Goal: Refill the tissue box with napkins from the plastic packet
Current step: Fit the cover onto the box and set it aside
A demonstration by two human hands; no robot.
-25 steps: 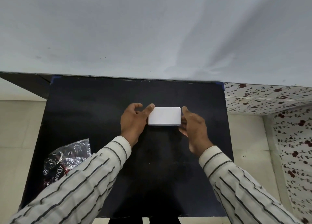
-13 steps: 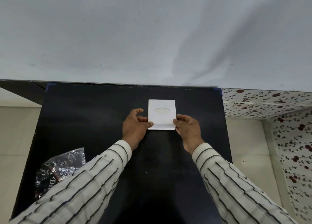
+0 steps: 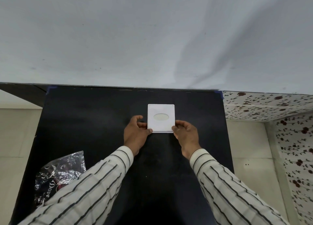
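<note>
A white square tissue box [image 3: 160,118] with an oval opening on top lies flat near the middle of the black table [image 3: 84,123]. My left hand [image 3: 135,135] pinches its near left corner, and my right hand [image 3: 185,133] pinches its near right corner. A crinkled clear plastic packet [image 3: 57,172] with dark printing lies at the table's near left, partly hidden behind my left sleeve. I cannot tell what the packet holds.
A white wall [image 3: 152,38] rises right behind the table's far edge. Floral-patterned panels [image 3: 271,106] stand to the right. Pale tiled floor [image 3: 17,131] shows on both sides of the table.
The box was tipped from showing its narrow side to lying flat with the oval opening up. Both hands slid from its sides to its near corners.
</note>
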